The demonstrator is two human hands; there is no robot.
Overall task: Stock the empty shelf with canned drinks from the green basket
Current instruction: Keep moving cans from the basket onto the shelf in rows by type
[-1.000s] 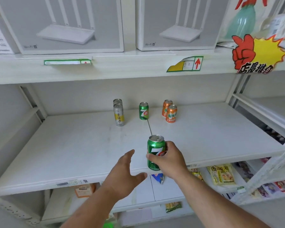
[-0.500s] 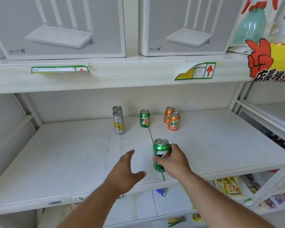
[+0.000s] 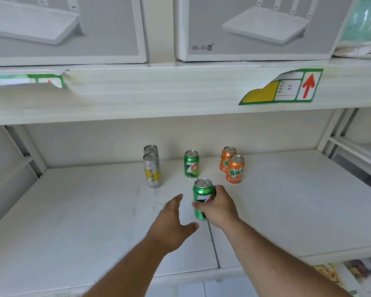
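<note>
Beside the open, empty L hand [image 3: 171,224], R hand [image 3: 219,207] grips an upright green can [image 3: 202,196]. Beyond them: 1 green can [image 3: 191,164], 2 silver cans [image 3: 152,170], 2 orange cans [image 3: 235,169].

"Wi-Fi 6" on router box [image 3: 255,28]; "7" on green cans [image 3: 191,166].

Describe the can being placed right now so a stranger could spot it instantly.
On the wide white shelf under the router boxes, three short rows of cans stand near the back. The green can sits nearest the front, in line with the other green one, the only can in the right hand.
</note>
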